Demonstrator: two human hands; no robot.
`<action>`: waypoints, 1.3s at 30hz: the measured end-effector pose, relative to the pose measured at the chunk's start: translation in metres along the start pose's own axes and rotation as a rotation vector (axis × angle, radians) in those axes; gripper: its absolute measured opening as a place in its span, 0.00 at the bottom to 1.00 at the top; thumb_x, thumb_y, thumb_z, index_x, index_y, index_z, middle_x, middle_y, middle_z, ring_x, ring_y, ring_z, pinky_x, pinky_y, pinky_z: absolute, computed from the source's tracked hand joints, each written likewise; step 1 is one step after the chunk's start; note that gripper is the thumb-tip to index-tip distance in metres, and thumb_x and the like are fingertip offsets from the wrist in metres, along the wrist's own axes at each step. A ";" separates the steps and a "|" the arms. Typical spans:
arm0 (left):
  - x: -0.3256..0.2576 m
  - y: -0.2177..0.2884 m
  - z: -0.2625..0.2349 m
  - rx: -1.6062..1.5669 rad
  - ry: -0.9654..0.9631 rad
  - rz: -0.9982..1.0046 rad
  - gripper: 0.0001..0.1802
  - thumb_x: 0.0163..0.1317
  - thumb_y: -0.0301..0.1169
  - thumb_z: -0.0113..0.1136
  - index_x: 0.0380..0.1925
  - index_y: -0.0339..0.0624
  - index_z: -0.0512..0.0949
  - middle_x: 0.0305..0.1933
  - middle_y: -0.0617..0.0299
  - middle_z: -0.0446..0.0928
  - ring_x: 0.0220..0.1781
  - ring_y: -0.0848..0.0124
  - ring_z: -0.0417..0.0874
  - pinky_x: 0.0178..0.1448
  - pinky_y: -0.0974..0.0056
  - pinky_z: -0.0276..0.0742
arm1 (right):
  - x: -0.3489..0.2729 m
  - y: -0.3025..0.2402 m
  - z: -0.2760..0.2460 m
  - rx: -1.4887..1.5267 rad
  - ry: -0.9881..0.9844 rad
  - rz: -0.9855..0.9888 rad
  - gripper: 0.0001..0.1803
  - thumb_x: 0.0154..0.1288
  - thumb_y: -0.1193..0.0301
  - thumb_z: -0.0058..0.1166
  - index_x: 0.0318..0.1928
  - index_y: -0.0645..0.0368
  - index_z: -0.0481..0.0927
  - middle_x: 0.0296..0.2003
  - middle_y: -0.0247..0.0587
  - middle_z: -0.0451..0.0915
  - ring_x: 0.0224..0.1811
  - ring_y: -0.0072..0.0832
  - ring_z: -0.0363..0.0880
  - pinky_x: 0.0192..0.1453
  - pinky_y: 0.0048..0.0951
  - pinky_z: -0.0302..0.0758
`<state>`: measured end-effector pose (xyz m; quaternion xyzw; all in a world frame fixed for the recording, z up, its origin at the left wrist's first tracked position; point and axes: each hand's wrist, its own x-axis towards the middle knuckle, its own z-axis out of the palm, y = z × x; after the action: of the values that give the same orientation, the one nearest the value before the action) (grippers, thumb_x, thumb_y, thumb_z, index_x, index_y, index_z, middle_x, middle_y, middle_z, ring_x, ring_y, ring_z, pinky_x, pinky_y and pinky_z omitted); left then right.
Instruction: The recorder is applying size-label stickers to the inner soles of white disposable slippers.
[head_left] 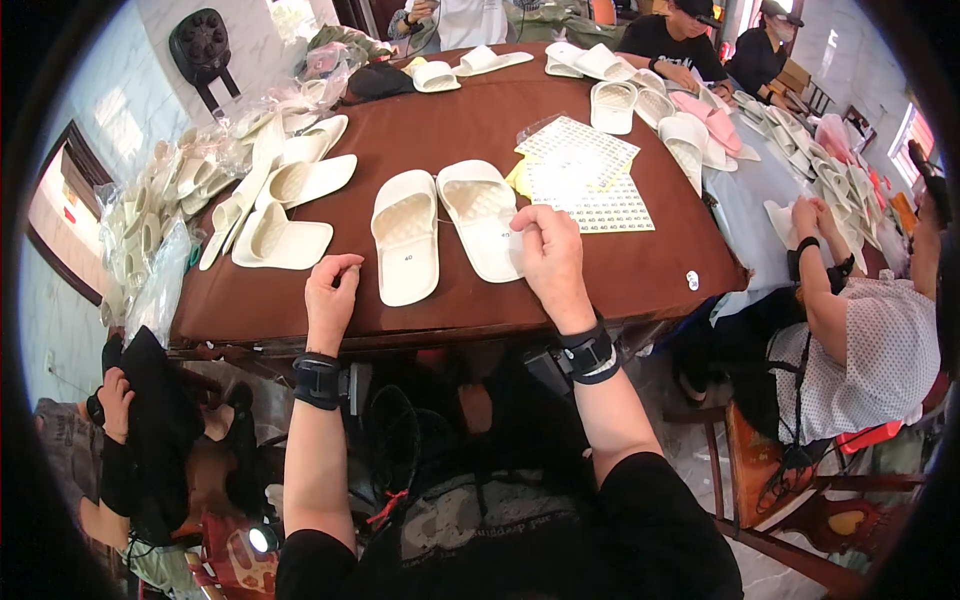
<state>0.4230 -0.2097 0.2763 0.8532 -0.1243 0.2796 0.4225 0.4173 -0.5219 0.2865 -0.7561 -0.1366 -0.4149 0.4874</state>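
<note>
Leftmost, bagged cream slippers heap along the edge of the brown table, and a loose cluster of unwrapped cream slippers lies just inside them. Next, the left hand rests on the table near its front edge, fingers curled and bunched together at the tips, perhaps pinching something small, though the view is too coarse to tell. Just beside it to the right lies the left slipper of the pair, sole side down, a small round sticker on its heel. Touching it side by side is the right slipper of the pair, angled slightly outward. The right hand sits at that slipper's heel edge, fingers drawn together and pressed against its rim. Behind the hand, sheets of round stickers lie overlapped on the table, white over yellow. Farther right, more cream and pink slippers crowd the table's far corner, and a person in a dotted shirt sits beside the table
</note>
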 end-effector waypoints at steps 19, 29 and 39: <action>-0.003 0.030 -0.004 0.160 -0.022 -0.063 0.06 0.59 0.19 0.58 0.35 0.37 0.81 0.38 0.57 0.81 0.43 0.63 0.80 0.50 0.63 0.74 | 0.005 -0.023 -0.003 -0.352 -0.268 -0.148 0.11 0.53 0.83 0.56 0.36 0.56 0.77 0.30 0.37 0.77 0.40 0.37 0.73 0.55 0.40 0.64; -0.004 0.025 -0.003 0.145 -0.025 -0.078 0.08 0.61 0.18 0.57 0.38 0.37 0.81 0.40 0.57 0.80 0.44 0.66 0.80 0.51 0.65 0.74 | 0.008 -0.018 -0.006 -0.202 -0.255 -0.066 0.13 0.53 0.84 0.54 0.39 0.57 0.77 0.31 0.38 0.77 0.41 0.38 0.73 0.54 0.40 0.64; -0.004 0.019 -0.002 0.126 0.002 -0.011 0.05 0.61 0.20 0.57 0.36 0.35 0.80 0.38 0.56 0.81 0.43 0.64 0.81 0.50 0.64 0.74 | 0.003 -0.016 -0.004 -0.187 -0.210 -0.028 0.08 0.58 0.81 0.52 0.36 0.55 0.79 0.30 0.40 0.78 0.39 0.40 0.73 0.50 0.39 0.66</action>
<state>0.4106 -0.2202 0.2871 0.8785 -0.1012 0.2854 0.3695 0.4079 -0.5181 0.2996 -0.8355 -0.1580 -0.3512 0.3921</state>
